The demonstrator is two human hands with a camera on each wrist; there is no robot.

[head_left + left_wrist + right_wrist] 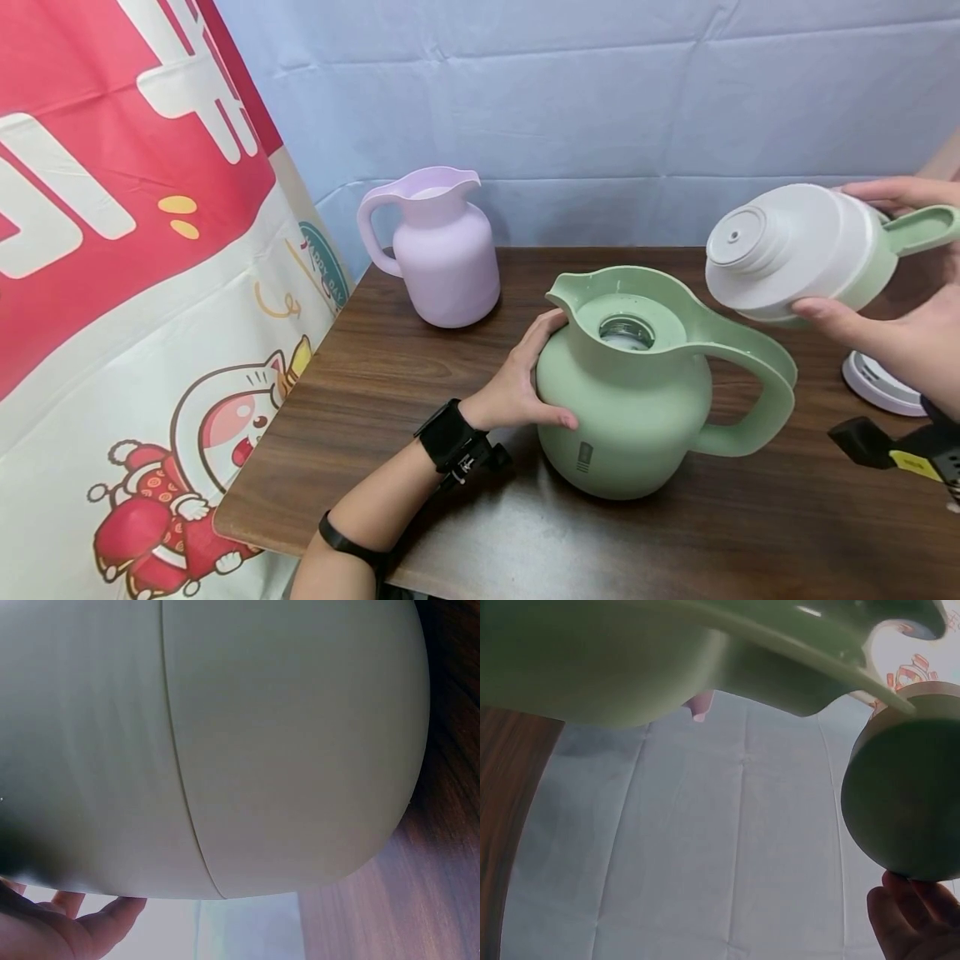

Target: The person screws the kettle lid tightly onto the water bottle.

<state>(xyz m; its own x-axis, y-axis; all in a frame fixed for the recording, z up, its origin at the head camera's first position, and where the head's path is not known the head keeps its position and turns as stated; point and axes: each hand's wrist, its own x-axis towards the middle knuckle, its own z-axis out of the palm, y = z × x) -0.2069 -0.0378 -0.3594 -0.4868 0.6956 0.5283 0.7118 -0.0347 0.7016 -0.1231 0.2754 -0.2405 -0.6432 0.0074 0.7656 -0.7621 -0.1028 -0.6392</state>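
A green vacuum jug point(622, 417) stands upright on the table, its neck uncovered so that the round glass mouth point(626, 332) shows. My left hand point(525, 383) grips the jug's left side, thumb on the front and fingers round toward the back. In the left wrist view the jug's body fills most of the picture. Up and to the right of the jug, my right hand point(900, 308) holds a jug lid point(810, 250) between thumb and fingers. The lid is tilted, with its white underside and round stopper facing left, and a green lever sticks out at its right.
A lilac jug point(447, 258) stands at the back left of the brown wooden table point(390, 367). Behind my right hand lies a round lilac and white lid point(885, 387). A pale blue cloth point(525, 100) hangs at the back, a printed banner point(150, 350) at the left.
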